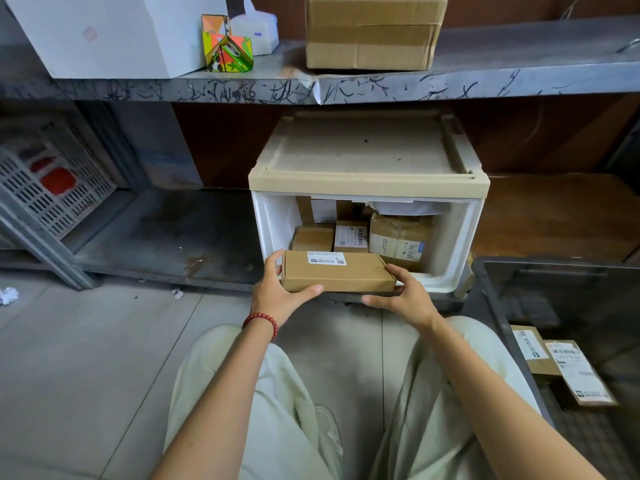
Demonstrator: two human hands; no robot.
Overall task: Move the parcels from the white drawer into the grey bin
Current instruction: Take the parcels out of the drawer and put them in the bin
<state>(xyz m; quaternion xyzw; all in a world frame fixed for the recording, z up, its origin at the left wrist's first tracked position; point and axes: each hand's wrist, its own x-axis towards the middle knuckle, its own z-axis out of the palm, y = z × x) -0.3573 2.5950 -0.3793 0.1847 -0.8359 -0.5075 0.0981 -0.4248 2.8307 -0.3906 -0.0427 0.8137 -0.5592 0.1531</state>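
At the centre of the frame, a flat brown cardboard parcel with a white printed label [337, 271] is held between both hands, just in front of the open white plastic drawer [273, 223] under its beige top. The left hand [277, 292] clasps the parcel's left end, thumb along the front edge and fingers wrapped behind, out of sight. The right hand [403, 296] grips the right end, thumb beneath the front edge and fingers lying on top.

Several more brown parcels [400, 240] remain in the drawer, packed close; the rear ones are partly hidden by the beige top, and their labels are too small to read.

At the lower right, the dark grey plastic bin [491, 306] is cut off by the frame edge. Two labelled cardboard parcels [554, 362] lie inside it, one overlapping the other.

A red bead bracelet [261, 322] circles the left wrist. At the upper left, a white slotted crate [52, 188] holds something red that is hard to make out.
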